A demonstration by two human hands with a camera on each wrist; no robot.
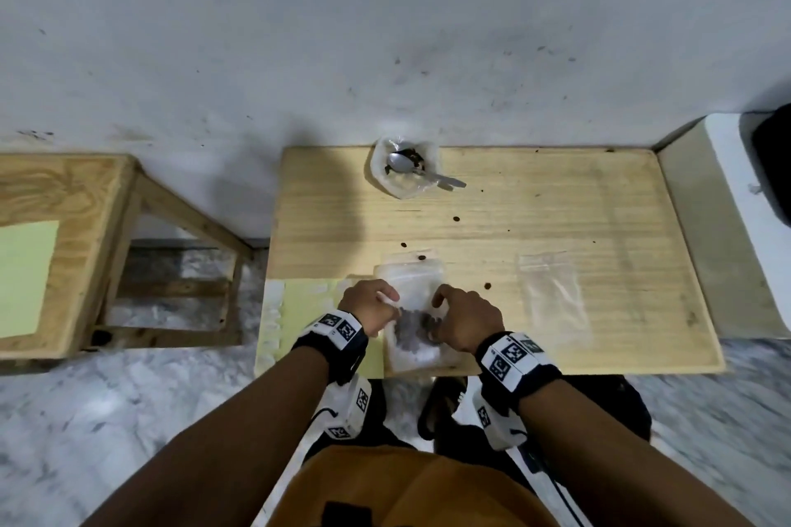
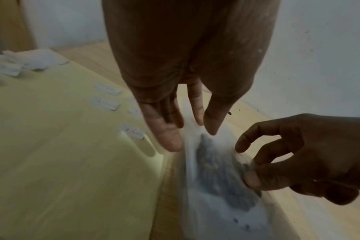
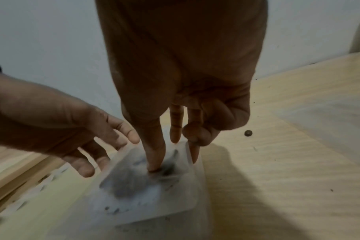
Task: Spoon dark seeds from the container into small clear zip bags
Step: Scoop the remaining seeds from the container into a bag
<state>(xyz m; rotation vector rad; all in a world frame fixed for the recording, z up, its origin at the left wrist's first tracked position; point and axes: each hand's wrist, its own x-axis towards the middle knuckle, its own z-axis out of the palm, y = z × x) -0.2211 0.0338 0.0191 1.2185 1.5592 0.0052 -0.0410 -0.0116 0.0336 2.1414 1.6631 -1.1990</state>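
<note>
A small clear zip bag [image 1: 413, 329] holding a clump of dark seeds [image 1: 413, 327] lies flat at the near edge of the wooden table [image 1: 599, 227], lower centre of the head view. The left hand [image 1: 369, 308] comes in from the lower left, fingers extended and only slightly bent, fingertips [image 2: 170, 141] touching the bag's left edge; whether they pinch it cannot be told. The right hand [image 1: 464, 319] grips the bag's right edge between thumb and curled fingers, as the left wrist view shows; in the right wrist view its straight fingers [image 3: 154, 155] press onto the plastic over the seeds.

Just beyond, more empty clear bags [image 1: 408, 270] lie stacked. Another empty zip bag [image 1: 552, 291] lies well to the right. At the top centre of the table sits the clear plastic container [image 1: 404, 169], a metal spoon [image 1: 421, 169] lying in it with a few seeds. Stray seeds [image 1: 456, 219] dot the tabletop. A pale yellow sheet [image 2: 62, 154] with small white labels [image 2: 105, 103] lies left of the bag.
</note>
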